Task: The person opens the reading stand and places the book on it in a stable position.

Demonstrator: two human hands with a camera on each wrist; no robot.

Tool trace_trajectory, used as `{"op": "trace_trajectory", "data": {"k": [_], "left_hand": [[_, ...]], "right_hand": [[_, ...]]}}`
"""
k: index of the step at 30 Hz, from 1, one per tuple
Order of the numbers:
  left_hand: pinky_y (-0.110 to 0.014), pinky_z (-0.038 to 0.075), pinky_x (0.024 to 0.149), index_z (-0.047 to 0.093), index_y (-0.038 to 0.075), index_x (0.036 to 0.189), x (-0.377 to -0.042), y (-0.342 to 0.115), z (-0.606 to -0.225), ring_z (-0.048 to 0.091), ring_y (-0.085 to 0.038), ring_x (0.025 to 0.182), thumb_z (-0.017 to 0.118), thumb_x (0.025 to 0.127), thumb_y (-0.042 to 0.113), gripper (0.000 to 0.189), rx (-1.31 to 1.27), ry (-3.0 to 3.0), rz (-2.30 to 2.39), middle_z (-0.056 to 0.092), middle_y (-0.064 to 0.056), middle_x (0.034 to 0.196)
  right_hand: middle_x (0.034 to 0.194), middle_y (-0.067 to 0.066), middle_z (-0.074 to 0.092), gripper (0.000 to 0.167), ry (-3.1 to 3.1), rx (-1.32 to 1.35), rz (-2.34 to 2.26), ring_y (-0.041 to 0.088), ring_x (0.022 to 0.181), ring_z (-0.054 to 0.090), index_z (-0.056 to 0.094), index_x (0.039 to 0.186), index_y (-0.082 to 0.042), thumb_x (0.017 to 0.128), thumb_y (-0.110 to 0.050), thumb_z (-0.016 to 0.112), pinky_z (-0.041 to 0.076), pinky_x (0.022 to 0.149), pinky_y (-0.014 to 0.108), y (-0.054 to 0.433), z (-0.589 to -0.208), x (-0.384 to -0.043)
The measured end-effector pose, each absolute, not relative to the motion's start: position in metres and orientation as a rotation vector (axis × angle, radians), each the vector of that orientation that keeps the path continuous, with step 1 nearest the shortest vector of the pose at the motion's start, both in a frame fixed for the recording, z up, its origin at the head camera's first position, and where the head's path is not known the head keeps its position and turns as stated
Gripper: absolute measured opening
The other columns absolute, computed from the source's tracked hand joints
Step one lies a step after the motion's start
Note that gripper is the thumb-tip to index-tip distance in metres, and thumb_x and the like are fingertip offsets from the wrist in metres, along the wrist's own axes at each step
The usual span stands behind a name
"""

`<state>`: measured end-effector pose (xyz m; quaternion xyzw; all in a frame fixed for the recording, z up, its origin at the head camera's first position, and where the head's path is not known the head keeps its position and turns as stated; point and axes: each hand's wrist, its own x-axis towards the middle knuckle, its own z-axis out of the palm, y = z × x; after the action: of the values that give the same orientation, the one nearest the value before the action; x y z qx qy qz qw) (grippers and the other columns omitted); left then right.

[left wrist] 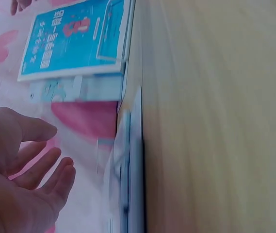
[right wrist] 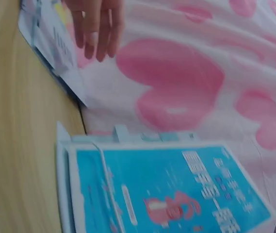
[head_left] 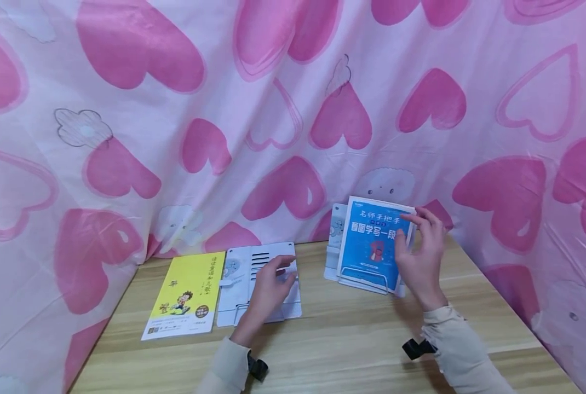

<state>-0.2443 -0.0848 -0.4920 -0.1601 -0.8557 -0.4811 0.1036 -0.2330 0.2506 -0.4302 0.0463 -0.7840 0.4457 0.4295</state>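
A blue book (head_left: pixel 372 235) with white lettering leans upright on a pale book stand (head_left: pixel 331 271), a wire holder across its lower front. My right hand (head_left: pixel 423 254) is at the book's right edge, fingers and thumb spread and loosely bent; in the left wrist view a gap shows between this hand (left wrist: pixel 20 5) and the book (left wrist: pixel 74 39). My left hand (head_left: pixel 272 284), fingers loosely bent and holding nothing, hovers over a second pale stand (head_left: pixel 241 262) with dark slots. In the left wrist view, the left hand (left wrist: pixel 26 165) is apart from that stand (left wrist: pixel 135 184).
A yellow book (head_left: pixel 189 290) with a cartoon child lies on the wooden table (head_left: pixel 342 345), left of the slotted stand. Behind the table hangs a pink heart-patterned cloth (head_left: pixel 283 137), which also covers the sides. Wood surface separates the two stands.
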Motion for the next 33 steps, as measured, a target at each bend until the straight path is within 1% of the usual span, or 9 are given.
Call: {"op": "trace_trajectory", "data": {"k": [2,4,7,11,16,19,22,27,33], "left_hand": [[-0.046,0.061,0.108,0.071,0.013,0.136,-0.240,-0.095,-0.491,0.072,-0.029,0.128,0.076,0.101,0.010,0.035,-0.445,-2.558,-1.393,0.075,-0.007,0.135],[-0.046,0.061,0.109,0.072,0.015,0.135,-0.236,-0.106,-0.492,0.071,-0.026,0.129,0.076,0.101,0.011,0.034,-0.417,-2.591,-1.369,0.075,-0.003,0.134],[-0.046,0.061,0.109,0.073,0.014,0.133,-0.231,-0.121,-0.495,0.071,-0.025,0.128,0.077,0.101,0.010,0.033,-0.386,-2.611,-1.344,0.076,-0.001,0.133],[-0.048,0.060,0.110,0.075,0.014,0.132,-0.224,-0.139,-0.497,0.072,-0.025,0.128,0.078,0.100,0.011,0.033,-0.334,-2.640,-1.319,0.076,0.000,0.134],[-0.049,0.061,0.108,0.077,0.017,0.127,-0.218,-0.156,-0.498,0.072,-0.025,0.125,0.079,0.099,0.012,0.028,-0.275,-2.684,-1.245,0.077,0.000,0.131],[-0.048,0.062,0.106,0.078,0.015,0.123,-0.216,-0.164,-0.500,0.074,-0.024,0.120,0.080,0.098,0.010,0.026,-0.240,-2.697,-1.206,0.078,-0.001,0.126],[-0.047,0.064,0.103,0.079,0.011,0.119,-0.214,-0.170,-0.501,0.075,-0.024,0.114,0.080,0.097,0.007,0.022,-0.212,-2.695,-1.192,0.080,-0.003,0.119],[-0.042,0.065,0.099,0.080,0.012,0.115,-0.209,-0.178,-0.500,0.074,-0.019,0.107,0.080,0.097,0.006,0.019,-0.147,-2.724,-1.181,0.080,-0.002,0.114],[-0.033,0.063,0.090,0.080,0.014,0.111,-0.202,-0.189,-0.501,0.069,-0.012,0.097,0.080,0.096,0.007,0.017,-0.105,-2.784,-1.151,0.078,0.001,0.106]], "right_hand": [[0.156,0.014,0.055,0.032,-1.973,0.149,1.124,0.028,0.149,0.045,0.070,0.131,-0.002,0.099,0.000,0.070,0.038,0.121,0.042,0.241,-0.433,-0.230],[0.154,0.012,0.057,0.033,-2.019,0.191,1.151,0.027,0.148,0.047,0.069,0.133,-0.005,0.100,0.000,0.070,0.040,0.123,0.034,0.231,-0.437,-0.227],[0.149,0.009,0.061,0.038,-2.107,0.282,1.193,0.024,0.140,0.054,0.067,0.137,-0.007,0.100,0.000,0.071,0.050,0.112,0.022,0.213,-0.445,-0.222],[0.140,0.008,0.067,0.039,-2.177,0.444,1.270,0.022,0.127,0.064,0.065,0.138,-0.007,0.100,0.001,0.072,0.060,0.101,0.026,0.190,-0.457,-0.220],[0.130,0.004,0.073,0.037,-2.298,0.545,1.478,0.019,0.113,0.075,0.065,0.138,-0.012,0.103,-0.001,0.070,0.062,0.100,0.024,0.163,-0.469,-0.215],[0.122,-0.001,0.074,0.036,-2.404,0.543,1.596,0.011,0.105,0.076,0.066,0.137,-0.016,0.104,-0.003,0.069,0.063,0.097,0.023,0.145,-0.474,-0.212],[0.117,0.002,0.076,0.035,-2.482,0.566,1.645,0.013,0.103,0.075,0.067,0.136,-0.016,0.104,-0.002,0.068,0.063,0.094,0.021,0.130,-0.479,-0.212],[0.120,0.011,0.077,0.031,-2.596,0.645,1.644,0.015,0.106,0.073,0.069,0.135,-0.013,0.105,-0.005,0.067,0.062,0.092,0.021,0.108,-0.487,-0.213],[0.120,0.006,0.078,0.029,-2.772,0.696,1.577,0.010,0.102,0.071,0.071,0.135,-0.010,0.107,-0.014,0.067,0.062,0.092,0.021,0.089,-0.497,-0.219]]}}
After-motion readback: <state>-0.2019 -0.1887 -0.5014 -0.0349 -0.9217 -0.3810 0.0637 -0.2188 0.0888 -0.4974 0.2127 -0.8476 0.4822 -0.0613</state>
